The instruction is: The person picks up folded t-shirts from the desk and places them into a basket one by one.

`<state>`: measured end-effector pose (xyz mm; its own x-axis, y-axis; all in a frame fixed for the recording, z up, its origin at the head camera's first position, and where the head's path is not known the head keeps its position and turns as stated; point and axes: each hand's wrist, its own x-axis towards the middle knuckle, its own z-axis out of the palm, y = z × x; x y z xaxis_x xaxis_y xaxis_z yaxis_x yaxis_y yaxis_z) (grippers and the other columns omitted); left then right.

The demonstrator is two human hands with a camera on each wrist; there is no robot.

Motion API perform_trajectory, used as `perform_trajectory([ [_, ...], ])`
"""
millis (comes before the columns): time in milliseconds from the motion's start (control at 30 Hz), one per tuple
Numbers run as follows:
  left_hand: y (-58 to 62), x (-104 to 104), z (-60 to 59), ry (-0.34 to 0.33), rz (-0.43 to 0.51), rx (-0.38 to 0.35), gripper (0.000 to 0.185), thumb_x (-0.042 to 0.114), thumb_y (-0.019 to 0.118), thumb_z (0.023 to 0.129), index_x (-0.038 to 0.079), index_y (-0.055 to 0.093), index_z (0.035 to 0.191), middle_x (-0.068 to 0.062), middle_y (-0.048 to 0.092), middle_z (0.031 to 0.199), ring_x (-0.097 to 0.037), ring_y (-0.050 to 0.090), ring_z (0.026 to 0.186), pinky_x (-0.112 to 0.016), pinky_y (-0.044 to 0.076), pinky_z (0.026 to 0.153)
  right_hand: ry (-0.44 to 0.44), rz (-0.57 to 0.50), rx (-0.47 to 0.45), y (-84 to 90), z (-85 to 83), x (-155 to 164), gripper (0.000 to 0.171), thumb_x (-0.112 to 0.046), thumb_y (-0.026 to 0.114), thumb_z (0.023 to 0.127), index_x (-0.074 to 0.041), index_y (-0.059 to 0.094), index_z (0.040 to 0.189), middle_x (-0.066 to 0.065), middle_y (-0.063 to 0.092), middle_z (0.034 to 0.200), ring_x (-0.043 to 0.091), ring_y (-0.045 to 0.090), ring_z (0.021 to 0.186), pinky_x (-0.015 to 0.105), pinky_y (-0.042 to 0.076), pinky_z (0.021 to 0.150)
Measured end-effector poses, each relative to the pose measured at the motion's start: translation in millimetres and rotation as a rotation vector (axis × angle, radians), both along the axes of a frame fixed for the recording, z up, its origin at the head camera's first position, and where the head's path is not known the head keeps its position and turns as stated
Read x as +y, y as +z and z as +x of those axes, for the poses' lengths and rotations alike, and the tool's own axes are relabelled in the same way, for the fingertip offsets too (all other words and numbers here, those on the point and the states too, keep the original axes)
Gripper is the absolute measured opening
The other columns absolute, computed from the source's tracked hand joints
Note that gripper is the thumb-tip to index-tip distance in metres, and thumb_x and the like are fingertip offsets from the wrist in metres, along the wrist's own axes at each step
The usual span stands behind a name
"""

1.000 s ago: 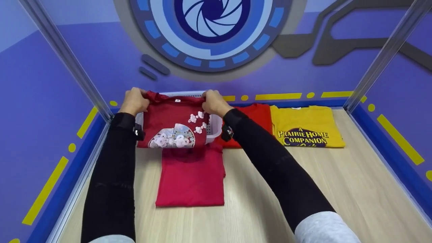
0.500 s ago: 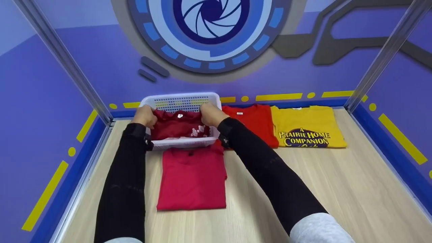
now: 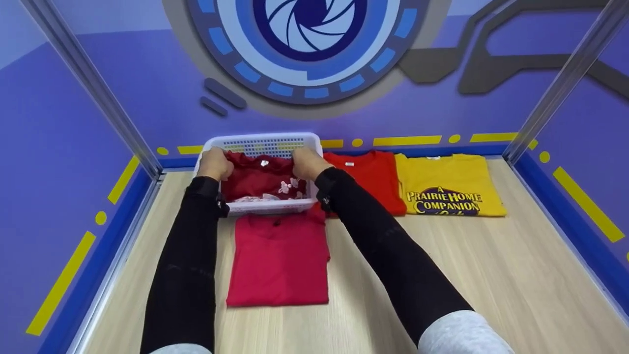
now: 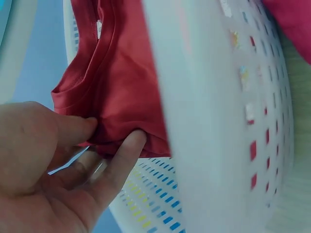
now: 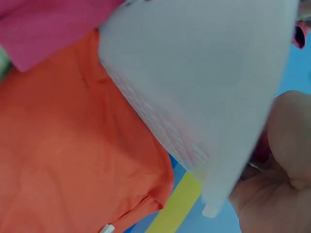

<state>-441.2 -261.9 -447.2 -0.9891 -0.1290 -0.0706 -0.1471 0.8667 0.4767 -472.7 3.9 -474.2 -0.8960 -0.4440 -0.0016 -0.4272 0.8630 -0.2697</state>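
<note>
The folded dark red printed T-shirt has dropped from above the rim into the white perforated plastic basket; left hand and right hand still pinch its collar corners, so it seems nearly placed.

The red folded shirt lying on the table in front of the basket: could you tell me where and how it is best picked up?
Probably by its two far corners. The red folded shirt lies flat in a neat rectangle with its collar end toward the basket. Come from above, one hand to each side edge near the collar, and pinch through all layers with the fingers, so the fold should hold as it lifts.
</note>
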Motion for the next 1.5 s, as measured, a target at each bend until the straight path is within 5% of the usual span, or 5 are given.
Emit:
perform_trajectory([
  [367,-14.1,-2.0,-10.5,0.065,0.116,0.057,0.054,0.009,0.047,0.106,0.002,0.055,0.158,-0.030,0.065,0.150,-0.044,0.062,0.136,-0.052,0.050,0.120,-0.066,-0.009,0.117,2.2,-3.7,-1.0,0.021,-0.003,0.060,0.102,0.004,0.075,0.114,0.025,0.080,0.114,0.038,0.078,0.109,0.047,0.065,0.098],
  [700,-6.9,11.4,1.3,-0.332,-0.063,-0.192,0.040,0.019,0.053,0.110,-0.004,0.072,0.136,-0.029,0.066,0.149,-0.043,0.061,0.138,-0.053,0.049,0.121,0.186,0.109,-0.089,8.3,25.4,-11.8,0.024,-0.018,0.064,0.108,-0.007,0.075,0.090,0.011,0.078,0.091,0.023,0.068,0.081,0.038,0.060,0.080],
  [867,-18.0,15.6,8.4,-0.427,-0.165,-0.276,0.041,0.022,0.048,0.112,-0.001,0.072,0.136,-0.025,0.069,0.145,-0.041,0.063,0.139,-0.053,0.049,0.122,0.228,0.172,-0.175,2.0,33.6,-11.3,0.034,-0.025,0.057,0.114,-0.013,0.061,0.082,0.008,0.067,0.087,0.021,0.060,0.081,0.035,0.053,0.080],
  [1233,-13.8,38.2,42.5,-0.414,-0.137,0.029,0.031,0.020,0.055,0.110,0.003,0.080,0.105,-0.017,0.078,0.102,-0.035,0.071,0.097,-0.052,0.057,0.096,0.362,-0.013,-0.095,11.2,47.1,-5.8,0.044,-0.020,0.061,0.110,-0.017,0.054,0.066,-0.007,0.039,0.063,0.013,0.039,0.063,0.028,0.034,0.064],
  [1500,-5.1,76.9,123.9,-0.461,-0.054,0.463,0.023,0.022,0.062,0.110,0.010,0.080,0.102,-0.009,0.080,0.098,-0.032,0.078,0.093,-0.052,0.063,0.085,0.409,-0.356,0.174,21.2,112.4,19.9,0.034,-0.017,0.061,0.108,-0.009,0.063,0.076,-0.004,0.045,0.065,0.014,0.045,0.063,0.030,0.041,0.062],
])
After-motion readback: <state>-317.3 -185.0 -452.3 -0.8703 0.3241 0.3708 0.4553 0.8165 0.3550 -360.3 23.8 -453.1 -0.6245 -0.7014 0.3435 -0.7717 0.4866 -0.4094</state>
